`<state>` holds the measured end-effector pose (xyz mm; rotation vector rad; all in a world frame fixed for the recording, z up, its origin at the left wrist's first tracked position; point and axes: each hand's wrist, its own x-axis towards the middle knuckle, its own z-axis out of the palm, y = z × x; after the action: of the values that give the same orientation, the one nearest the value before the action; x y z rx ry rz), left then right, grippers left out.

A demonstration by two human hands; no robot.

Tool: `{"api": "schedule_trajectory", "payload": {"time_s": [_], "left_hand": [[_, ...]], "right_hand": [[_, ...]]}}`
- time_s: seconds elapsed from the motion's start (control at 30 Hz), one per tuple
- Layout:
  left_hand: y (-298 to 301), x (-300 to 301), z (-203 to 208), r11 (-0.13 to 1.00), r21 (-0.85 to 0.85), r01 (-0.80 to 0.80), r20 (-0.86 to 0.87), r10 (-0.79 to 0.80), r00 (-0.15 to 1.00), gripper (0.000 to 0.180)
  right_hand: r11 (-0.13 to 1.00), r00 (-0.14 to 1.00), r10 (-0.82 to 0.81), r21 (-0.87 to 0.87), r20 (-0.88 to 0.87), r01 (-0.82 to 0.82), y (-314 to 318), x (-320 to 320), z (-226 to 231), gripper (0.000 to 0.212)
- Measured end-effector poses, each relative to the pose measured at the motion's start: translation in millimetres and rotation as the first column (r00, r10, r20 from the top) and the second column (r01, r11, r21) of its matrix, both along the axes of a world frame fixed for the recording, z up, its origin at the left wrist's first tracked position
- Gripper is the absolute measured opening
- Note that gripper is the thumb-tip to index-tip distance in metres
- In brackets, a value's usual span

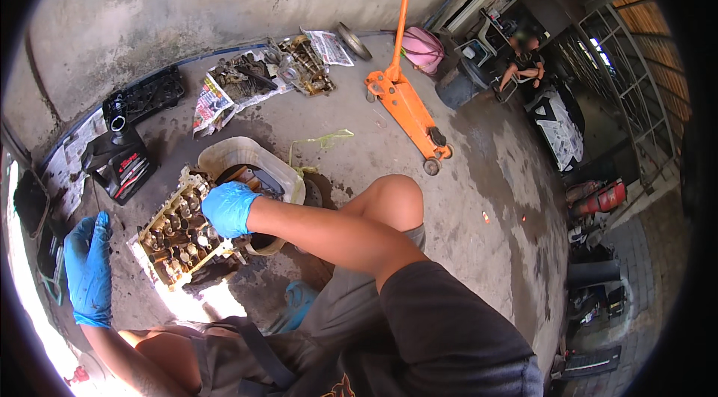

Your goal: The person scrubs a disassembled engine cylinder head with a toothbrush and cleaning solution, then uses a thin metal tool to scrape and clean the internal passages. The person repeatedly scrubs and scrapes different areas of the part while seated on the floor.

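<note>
A cylinder head (176,236) with oily brown valve gear lies on the floor in front of me, partly in bright sunlight. My right hand (228,210), in a blue glove, is at its far right edge, beside a pale plastic tub (243,150). Its fingers are curled, and what they grip, if anything, is hidden. Dark liquid and some parts show inside the tub. My left hand (88,270), gloved in blue too, is held left of the cylinder head with its fingers stretched out. A thin dark line shows just beyond its fingertips.
A black oil bottle (120,163) stands at the left. Along the wall are a black cover (146,96), greasy parts (247,74) on newspaper, and another metal part (308,66). An orange floor jack (407,111) stands beyond the tub. A person (523,68) sits at the far right.
</note>
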<state>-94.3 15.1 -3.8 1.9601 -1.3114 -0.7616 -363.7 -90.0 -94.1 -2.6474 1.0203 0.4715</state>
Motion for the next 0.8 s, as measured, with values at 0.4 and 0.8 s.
{"api": "schedule_trajectory", "payload": {"time_s": [0.4,0.8], "left_hand": [[-23.1,-20.0,1.5,0.989,-0.132,0.06,0.025,-0.057,0.998,0.038],[-23.6,-27.5,-4.7,0.99,-0.139,0.0,-0.032,-0.005,0.999,0.039]], "right_hand": [[0.957,0.892,-0.288,0.143,0.348,0.253,-19.6,-68.9,28.4,0.025],[0.907,0.822,-0.422,0.174,0.383,0.384,-32.0,-89.1,11.7,0.019]]}}
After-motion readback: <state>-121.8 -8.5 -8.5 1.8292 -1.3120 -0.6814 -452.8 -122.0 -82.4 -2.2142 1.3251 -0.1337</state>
